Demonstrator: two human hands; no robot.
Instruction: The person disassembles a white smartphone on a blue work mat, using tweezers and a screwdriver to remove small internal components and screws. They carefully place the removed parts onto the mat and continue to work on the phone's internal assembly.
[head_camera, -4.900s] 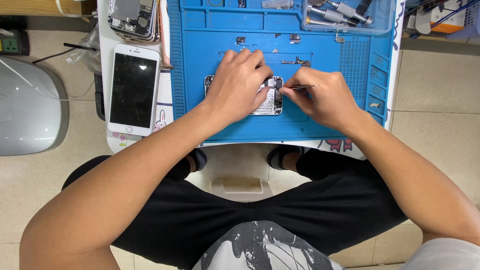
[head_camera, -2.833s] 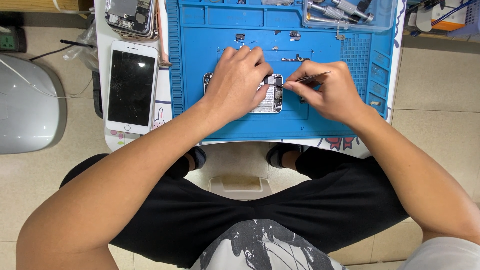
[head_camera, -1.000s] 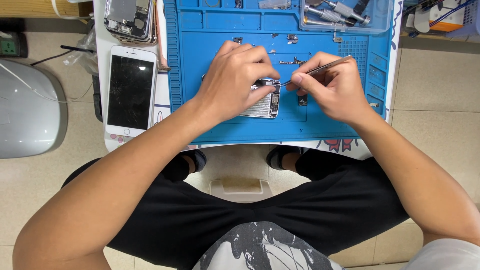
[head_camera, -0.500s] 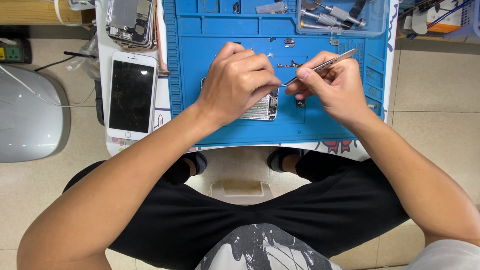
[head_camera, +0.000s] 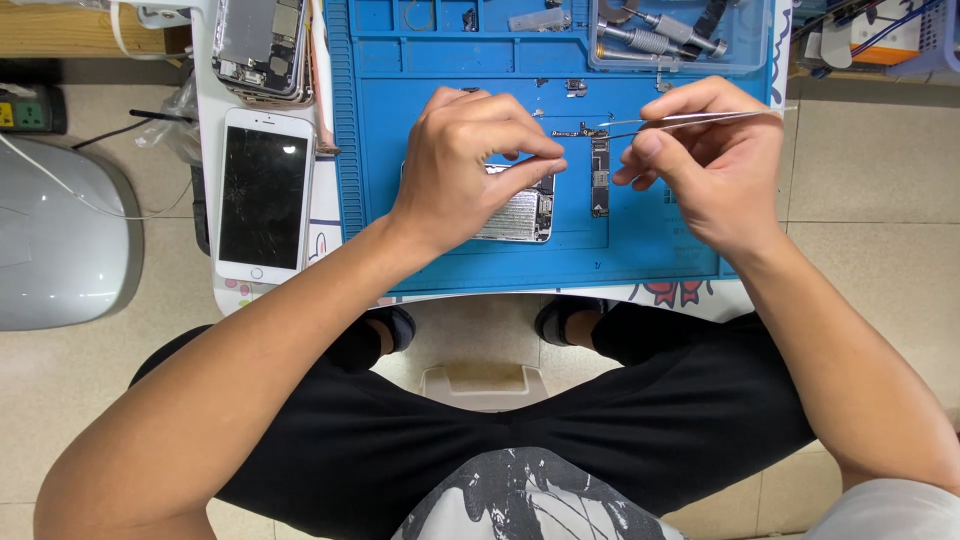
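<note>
Left hand: the left hand (head_camera: 470, 165) lies knuckles-up over the opened phone body (head_camera: 520, 212), fingers curled down and pressing on it; thumb and forefinger are nearly together at its upper right corner, and whether they pinch anything there I cannot tell.
Right hand: the right hand (head_camera: 705, 160) is closed in a pinch around thin metal tweezers (head_camera: 690, 119), held nearly level with the tips pointing left.
Tweezer tips: they meet a small dark strip-shaped part (head_camera: 578, 131) just above the board; whether it is lifted or lying on the mat I cannot tell.
Board: one narrow, long circuit board (head_camera: 599, 178), dark with small chips, lies flat on the mat just right of the phone body, between the two hands.
Phone body: a metal shell with a silvery, finely textured plate showing below the left hand's fingers.
Mat: a blue rubbery work mat (head_camera: 450, 265) with ridged edges and moulded square compartments along its top.
Clear tray: one transparent box (head_camera: 750, 45) at the mat's upper right holds several metal-handled screwdrivers.
Other phones: two, left of the mat; one white phone (head_camera: 265, 195) face-up with a dark glass screen, and one opened phone (head_camera: 258, 45) with bare metal innards above it.
</note>
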